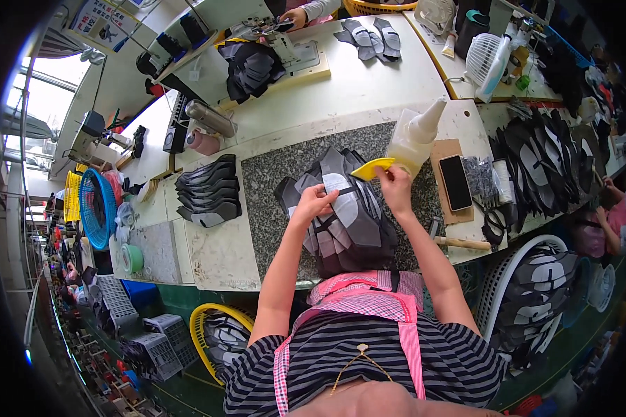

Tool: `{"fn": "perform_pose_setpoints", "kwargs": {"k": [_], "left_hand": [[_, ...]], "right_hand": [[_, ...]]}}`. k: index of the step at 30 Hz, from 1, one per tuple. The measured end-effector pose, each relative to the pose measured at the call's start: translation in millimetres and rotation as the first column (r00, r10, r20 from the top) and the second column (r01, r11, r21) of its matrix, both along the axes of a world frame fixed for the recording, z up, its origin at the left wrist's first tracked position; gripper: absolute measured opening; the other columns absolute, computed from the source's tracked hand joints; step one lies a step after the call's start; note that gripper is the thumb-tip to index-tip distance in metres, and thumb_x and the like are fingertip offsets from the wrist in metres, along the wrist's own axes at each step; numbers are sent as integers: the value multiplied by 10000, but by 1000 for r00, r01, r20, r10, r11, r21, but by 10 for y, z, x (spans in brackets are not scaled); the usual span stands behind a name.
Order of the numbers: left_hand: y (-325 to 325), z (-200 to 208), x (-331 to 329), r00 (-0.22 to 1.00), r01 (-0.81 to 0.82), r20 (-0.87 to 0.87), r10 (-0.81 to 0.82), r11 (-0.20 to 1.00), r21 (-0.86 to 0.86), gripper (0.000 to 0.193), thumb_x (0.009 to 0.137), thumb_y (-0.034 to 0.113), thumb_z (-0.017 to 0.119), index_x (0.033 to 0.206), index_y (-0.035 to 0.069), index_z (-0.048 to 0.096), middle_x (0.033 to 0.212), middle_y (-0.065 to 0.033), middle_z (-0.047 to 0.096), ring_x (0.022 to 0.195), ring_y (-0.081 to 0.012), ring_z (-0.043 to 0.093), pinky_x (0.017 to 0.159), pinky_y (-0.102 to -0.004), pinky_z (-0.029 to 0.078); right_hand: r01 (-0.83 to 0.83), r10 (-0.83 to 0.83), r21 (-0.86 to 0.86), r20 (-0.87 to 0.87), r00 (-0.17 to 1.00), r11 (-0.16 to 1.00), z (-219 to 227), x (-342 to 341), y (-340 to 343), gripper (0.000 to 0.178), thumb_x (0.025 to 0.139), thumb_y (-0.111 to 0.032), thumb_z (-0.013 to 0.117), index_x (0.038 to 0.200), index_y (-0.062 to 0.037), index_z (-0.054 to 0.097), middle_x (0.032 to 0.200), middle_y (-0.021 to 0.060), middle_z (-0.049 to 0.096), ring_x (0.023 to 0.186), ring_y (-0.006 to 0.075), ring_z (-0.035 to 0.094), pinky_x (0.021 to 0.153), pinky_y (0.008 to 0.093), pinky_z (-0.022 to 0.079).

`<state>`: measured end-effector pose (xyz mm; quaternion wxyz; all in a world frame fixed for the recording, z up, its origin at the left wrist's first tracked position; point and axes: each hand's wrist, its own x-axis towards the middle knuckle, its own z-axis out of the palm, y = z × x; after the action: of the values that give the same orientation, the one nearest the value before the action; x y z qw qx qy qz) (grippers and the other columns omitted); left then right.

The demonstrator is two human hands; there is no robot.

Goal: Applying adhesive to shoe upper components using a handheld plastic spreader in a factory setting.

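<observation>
A pile of grey and black shoe upper pieces (351,240) lies fanned out in front of me on a speckled stone slab (275,254). My left hand (316,203) is closed at the pile's left side, thumb and fingers pinching an upper piece near its pale grey patch. Between the fingers of my right hand (395,186) is a flat yellow scraper (370,169), its edge just above the pile's upper right. Directly behind that hand stands a translucent white bottle (409,147) with a cone nozzle.
A phone (455,182) lies on cardboard at right, by scissors (492,226) and a wooden-handled hammer (462,243). Stacked black pieces (207,191) sit at left. Beyond are a sewing machine (285,52) and another person's hand (295,17). Baskets, one yellow-rimmed (195,326), flank me below the table.
</observation>
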<state>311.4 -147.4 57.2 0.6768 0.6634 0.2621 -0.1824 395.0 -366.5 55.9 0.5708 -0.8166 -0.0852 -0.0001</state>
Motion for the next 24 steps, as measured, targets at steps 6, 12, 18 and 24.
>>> {"fn": "perform_pose_setpoints", "kwargs": {"k": [6, 12, 18, 24], "left_hand": [[3, -61, 54, 998, -34, -55, 37, 998, 47, 463, 804, 304, 774, 1085, -29, 615, 749, 24, 544, 647, -65, 568, 593, -244, 558], [98, -95, 4, 997, -22, -68, 21, 1000, -4, 657, 806, 326, 774, 1250, -85, 519, 761, 44, 539, 678, -39, 538, 609, -242, 543], [11, 73, 51, 999, -37, -35, 36, 998, -42, 540, 824, 290, 757, 1191, -50, 555, 736, 51, 537, 650, -31, 530, 559, -217, 512], [35, -114, -78, 997, -39, 59, 45, 994, -102, 447, 876, 218, 702, 1244, 23, 541, 839, 31, 605, 694, -21, 540, 558, -170, 478]], "right_hand": [[-68, 161, -307, 291, 943, 949, -195, 509, 554, 130, 891, -208, 603, 947, -101, 653, 861, 94, 658, 737, 318, 645, 607, 410, 488], [-237, 320, -446, 120, 940, 863, -109, 614, 405, 153, 881, -206, 605, 929, -68, 650, 781, 122, 647, 753, 325, 644, 610, 429, 484], [-172, 223, -281, 163, 961, 944, -138, 663, 548, 184, 881, -210, 612, 846, -30, 614, 767, 160, 619, 706, 350, 620, 574, 446, 439], [-260, 243, -176, -111, 964, 950, 87, 46, 1, 161, 864, -143, 650, 856, 15, 621, 707, 161, 597, 604, 269, 602, 548, 362, 429]]}}
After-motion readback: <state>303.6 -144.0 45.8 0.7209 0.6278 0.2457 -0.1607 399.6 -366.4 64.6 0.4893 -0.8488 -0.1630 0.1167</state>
